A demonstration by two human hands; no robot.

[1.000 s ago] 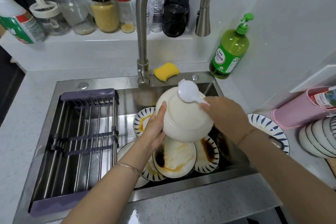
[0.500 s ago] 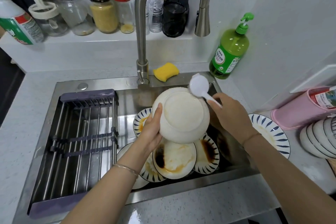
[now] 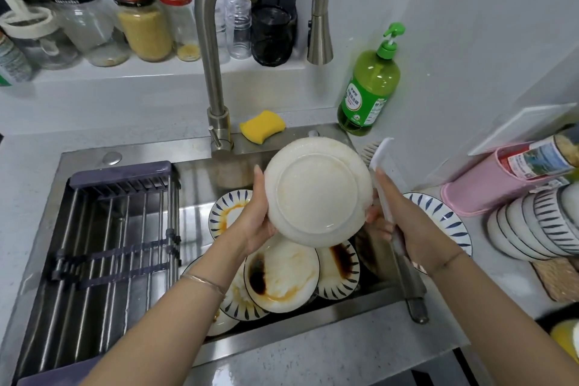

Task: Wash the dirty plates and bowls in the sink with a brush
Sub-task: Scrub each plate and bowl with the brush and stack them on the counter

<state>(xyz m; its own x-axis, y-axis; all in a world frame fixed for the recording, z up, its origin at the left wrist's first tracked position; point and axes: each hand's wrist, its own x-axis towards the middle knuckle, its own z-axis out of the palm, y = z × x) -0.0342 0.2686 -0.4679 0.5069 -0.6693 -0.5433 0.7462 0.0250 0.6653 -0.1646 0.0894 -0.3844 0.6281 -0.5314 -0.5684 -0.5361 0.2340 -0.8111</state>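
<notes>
Over the sink [image 3: 200, 172], a white plate [image 3: 318, 191] held up with its underside to the camera, left hand [image 3: 257, 222] wrapped round its left edge, right hand [image 3: 407, 229] propping its right edge with fingers closed on the brush [image 3: 383, 172], bristles up beside the rim. Below, stained blue-rimmed plates [image 3: 282, 279] piled in the basin beside a drying rack [image 3: 119, 229]; behind, faucet [image 3: 216, 41], yellow sponge [image 3: 262, 126], green soap bottle [image 3: 369, 88]; at right on the counter, stacked bowls [image 3: 539, 226].
</notes>
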